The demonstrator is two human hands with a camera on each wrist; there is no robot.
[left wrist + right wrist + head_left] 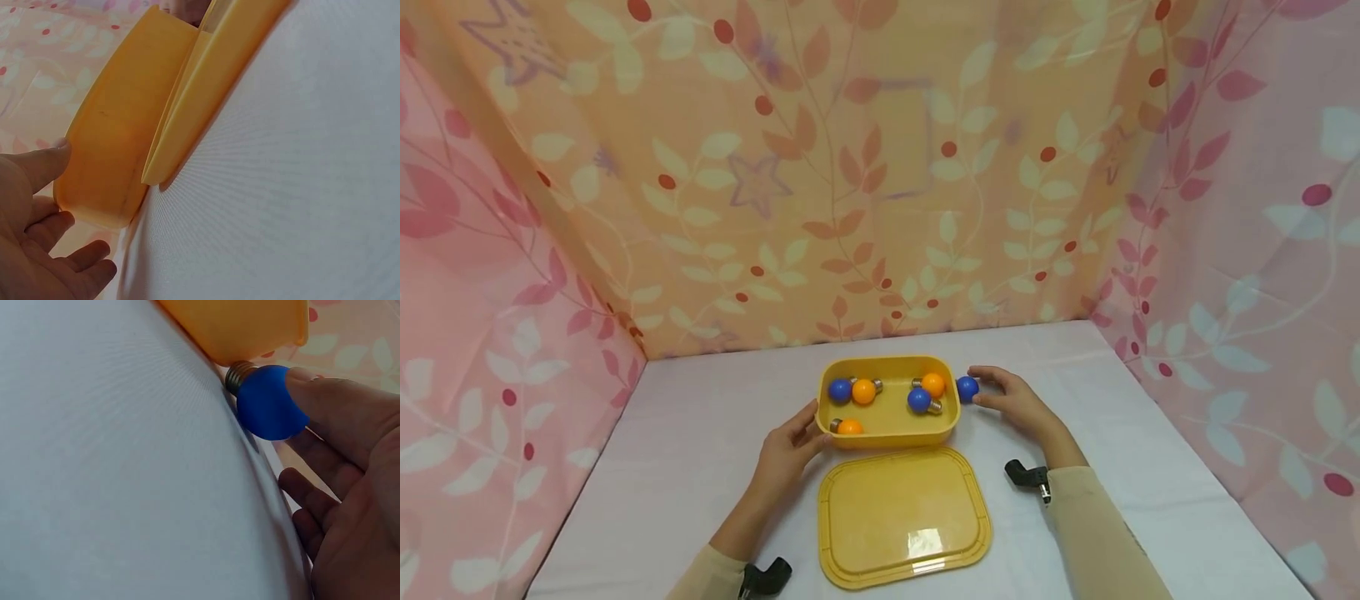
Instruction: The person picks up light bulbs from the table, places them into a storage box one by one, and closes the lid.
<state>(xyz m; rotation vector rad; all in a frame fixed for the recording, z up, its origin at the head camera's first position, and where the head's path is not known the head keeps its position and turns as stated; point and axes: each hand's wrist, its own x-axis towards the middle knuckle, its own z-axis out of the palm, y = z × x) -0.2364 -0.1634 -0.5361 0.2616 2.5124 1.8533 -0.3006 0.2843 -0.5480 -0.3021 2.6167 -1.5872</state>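
A yellow plastic box [887,439] stands lidless on the table, holding several small blue and orange light bulbs, among them an orange bulb [863,392] and a blue bulb [918,400]. My left hand [784,454] is at the box's left end, its thumb touching the wall in the left wrist view and its other fingers loosely extended beside it. Just outside the right end, my right hand [1018,404] pinches another blue light bulb [265,406] between thumb and fingers. That bulb's metal screw base points toward the box, low over the cloth.
The box's yellow lid [902,517] lies flat on the white cloth [700,433] in front of the box. Floral curtains [865,208] enclose the table at the back and both sides. Black wrist-worn devices [767,577] stick out from both sleeves.
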